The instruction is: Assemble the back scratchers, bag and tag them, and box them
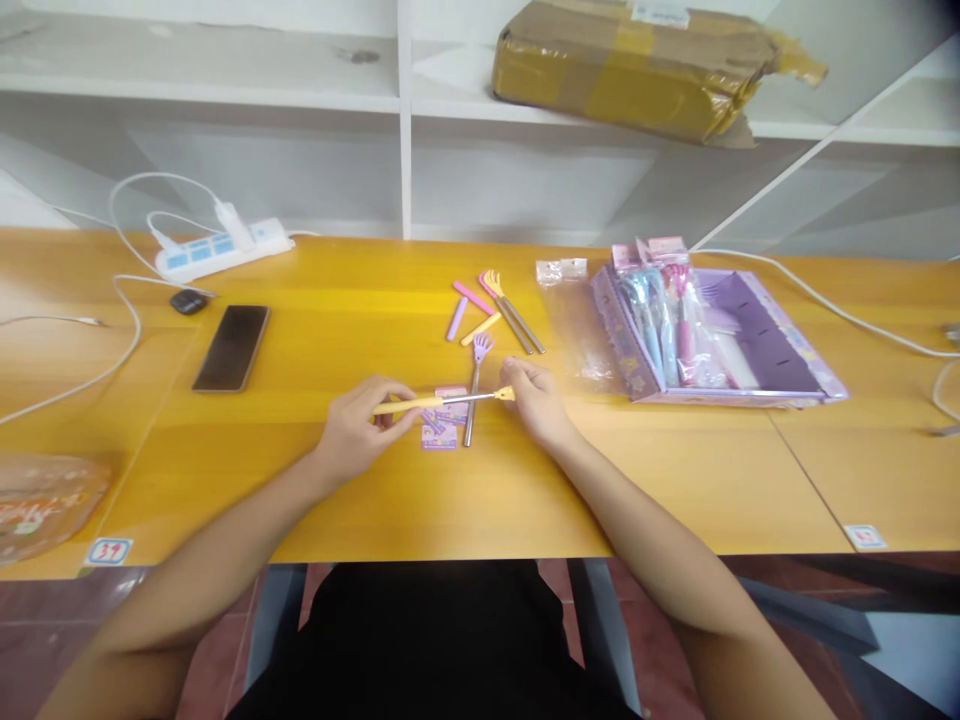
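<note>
A back scratcher (466, 399) with a yellow handle, a metal rod and a yellow claw head spans between my hands above the table. My left hand (365, 418) is closed around its handle. The fingers of my right hand (535, 400) are closed on the claw end. Below it lie a purple claw head on a metal rod (472, 400) and small purple printed cards (439, 437). Farther back rest a pink and a yellow claw head (492, 283) on metal rods, with loose pink (473, 296), purple (457, 318) and yellow (480, 329) handles beside them.
A purple display box (780, 398) with several bagged back scratchers stands at right, beside clear plastic bags (574, 320). At left are a phone (232, 348), a power strip (225, 250) with cables and a clear plastic package (49, 505). A taped cardboard box (630, 65) sits on the shelf.
</note>
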A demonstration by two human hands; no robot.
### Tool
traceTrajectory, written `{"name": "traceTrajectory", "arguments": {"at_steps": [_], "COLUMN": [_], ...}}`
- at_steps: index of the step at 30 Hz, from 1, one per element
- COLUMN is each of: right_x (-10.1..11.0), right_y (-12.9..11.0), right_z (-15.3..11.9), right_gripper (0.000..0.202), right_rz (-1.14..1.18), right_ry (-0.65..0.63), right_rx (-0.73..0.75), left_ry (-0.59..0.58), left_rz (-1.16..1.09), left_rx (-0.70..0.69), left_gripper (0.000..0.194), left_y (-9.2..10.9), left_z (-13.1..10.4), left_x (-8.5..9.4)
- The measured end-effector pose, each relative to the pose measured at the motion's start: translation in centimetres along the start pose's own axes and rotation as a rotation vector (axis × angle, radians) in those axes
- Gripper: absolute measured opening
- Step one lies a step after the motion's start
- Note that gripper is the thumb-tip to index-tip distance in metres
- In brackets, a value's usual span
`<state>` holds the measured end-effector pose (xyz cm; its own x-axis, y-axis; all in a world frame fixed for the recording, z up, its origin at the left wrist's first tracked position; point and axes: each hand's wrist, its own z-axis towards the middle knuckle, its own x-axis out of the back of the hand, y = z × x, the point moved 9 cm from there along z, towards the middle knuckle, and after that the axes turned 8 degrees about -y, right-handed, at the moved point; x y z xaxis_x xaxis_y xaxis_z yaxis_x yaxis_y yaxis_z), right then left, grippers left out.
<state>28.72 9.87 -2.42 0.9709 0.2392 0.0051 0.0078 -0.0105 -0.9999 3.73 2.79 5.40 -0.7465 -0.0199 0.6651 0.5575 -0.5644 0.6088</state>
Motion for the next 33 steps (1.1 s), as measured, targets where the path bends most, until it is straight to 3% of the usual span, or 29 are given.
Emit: {"name": "traceTrajectory", "arguments": {"at_steps": [4,10,21,33], "right_x": [-0.4,-0.8,-1.4,-1.5], "right_y": [0.6,-0.3,-1.3,-1.3], "right_z": [-0.1,-0.7,-1.7,-2.1], "right_gripper": [0.062,0.062,0.06,0.059], "right_rz": [0.036,-0.08,-0.298,-0.335], "right_ry": [-0.005,-0.039,-0.034,-0.013], "right_rx": [-0.04,-0.012,0.033,0.03], "left_ry": [0.015,0.02,0.017,0.001], "left_rz": [0.016,-0.015,-0.073,-0.102], "left_rx": [-0.045,-0.104,-0.109,-0.111], "left_gripper": [0.023,0.017,0.018,0.017], "left_y": [0.1,0.4,0.7,0.4], "left_z": [0.0,0.1,-0.1,-0.2], "left_x": [0.0,0.1,0.0,-0.7]}}
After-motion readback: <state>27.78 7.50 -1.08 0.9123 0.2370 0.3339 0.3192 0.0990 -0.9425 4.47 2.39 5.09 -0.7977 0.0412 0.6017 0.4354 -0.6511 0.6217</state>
